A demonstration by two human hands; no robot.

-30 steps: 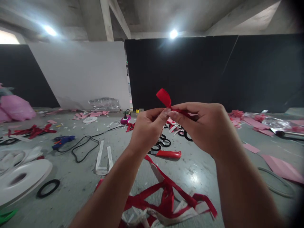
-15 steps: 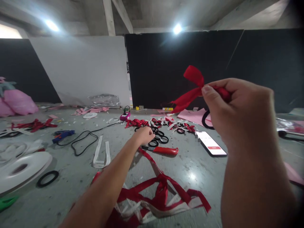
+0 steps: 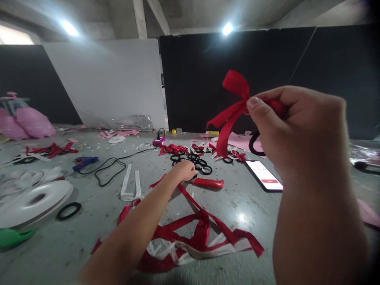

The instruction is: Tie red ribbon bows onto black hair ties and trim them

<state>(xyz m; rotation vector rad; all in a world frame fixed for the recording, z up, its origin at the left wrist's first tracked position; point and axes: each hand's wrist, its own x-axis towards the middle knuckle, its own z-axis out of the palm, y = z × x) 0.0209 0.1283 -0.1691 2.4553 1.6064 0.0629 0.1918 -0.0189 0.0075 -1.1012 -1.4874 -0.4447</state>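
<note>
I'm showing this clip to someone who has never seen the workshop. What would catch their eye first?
First, the red ribbon bow pinched in the right hand, raised high at the right against the black wall. Next, the left hand stretched out low at the centre, resting on the grey floor by the black rings and a red-handled tool. Red ribbon scraps sprawl nearest the camera, and a lit phone lies to the right.

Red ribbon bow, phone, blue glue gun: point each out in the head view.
red ribbon bow [image 3: 236,84], head view, on its upper loop.
phone [image 3: 264,175], head view, middle of its lit screen.
blue glue gun [image 3: 84,161], head view, on its body.
</note>
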